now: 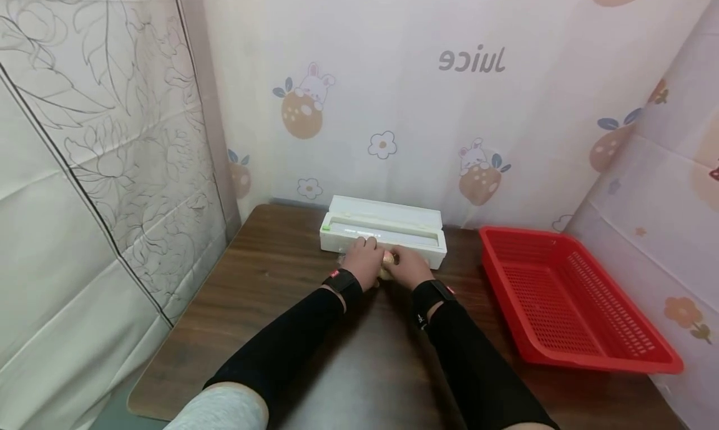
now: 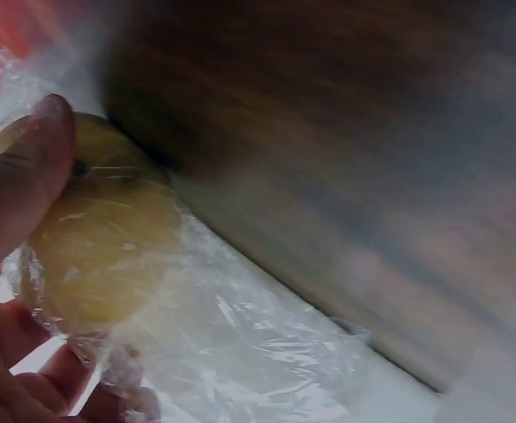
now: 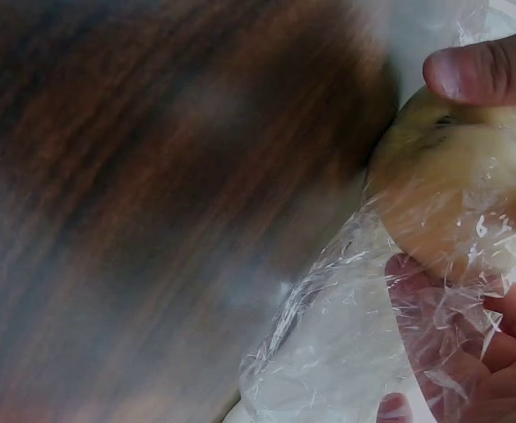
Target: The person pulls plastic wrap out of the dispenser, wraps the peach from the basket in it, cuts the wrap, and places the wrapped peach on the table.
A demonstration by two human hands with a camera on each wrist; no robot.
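A round yellow apple [image 2: 108, 247] with a reddish patch is held between both hands, just in front of a white cling film box [image 1: 384, 243]. Clear cling film [image 2: 249, 352] covers the fruit and trails off in loose wrinkles. My left hand [image 1: 364, 263] grips one side, its thumb on top near the dark stem end and its fingers curled beneath. From the other side my right hand [image 1: 411, 268] holds the apple, thumb over the top and fingers partly behind the film [image 3: 328, 344]. In the head view the hands hide most of the fruit.
The box's lid [image 1: 387, 210] stands raised at the back, with a film roll [image 1: 382, 232] inside. A red plastic basket [image 1: 508, 293] sits at the right on the brown wooden table [image 1: 269, 280]. Printed curtains [image 1: 382, 93] hang behind and beside the table.
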